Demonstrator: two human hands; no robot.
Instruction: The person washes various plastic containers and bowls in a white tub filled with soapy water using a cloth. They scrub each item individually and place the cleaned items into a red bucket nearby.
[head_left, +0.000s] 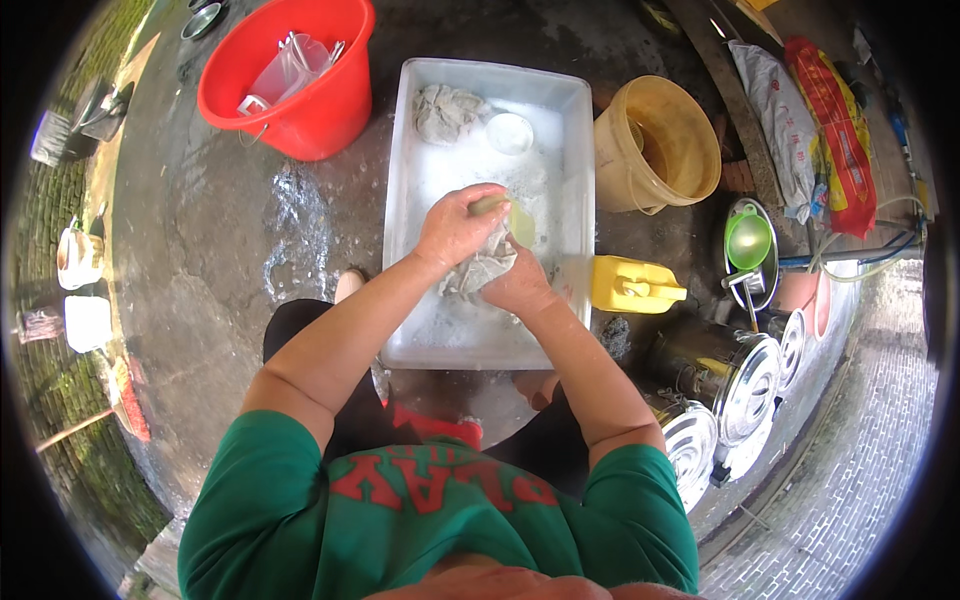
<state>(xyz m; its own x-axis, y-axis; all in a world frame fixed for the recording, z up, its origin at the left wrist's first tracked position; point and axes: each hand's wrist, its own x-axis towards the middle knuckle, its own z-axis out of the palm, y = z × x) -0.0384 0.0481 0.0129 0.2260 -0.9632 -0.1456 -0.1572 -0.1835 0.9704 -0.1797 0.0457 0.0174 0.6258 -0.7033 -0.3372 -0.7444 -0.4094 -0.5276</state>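
Note:
Over a white plastic tub (583, 247) of sudsy water, both my hands are close together. My left hand (456, 226) grips a yellowish translucent plastic vessel (521, 225), perhaps a cup; its far side is partly lost against the suds. My right hand (521, 283) holds a wet grey cloth (480, 268) against the vessel, and its fingers are mostly hidden. Another crumpled grey cloth (445, 114) lies in the tub's far left corner. Beside it, a round white ribbed plastic piece (510, 133) sits in the foam.
A red bucket (322, 112) holding clear plastic containers stands at far left. Right of the tub are a cream bucket (611, 161) and a yellow jerrycan (630, 283). Lidded metal pots (750, 390), a basin with a green strainer (748, 238) and sacks (832, 135) line the right.

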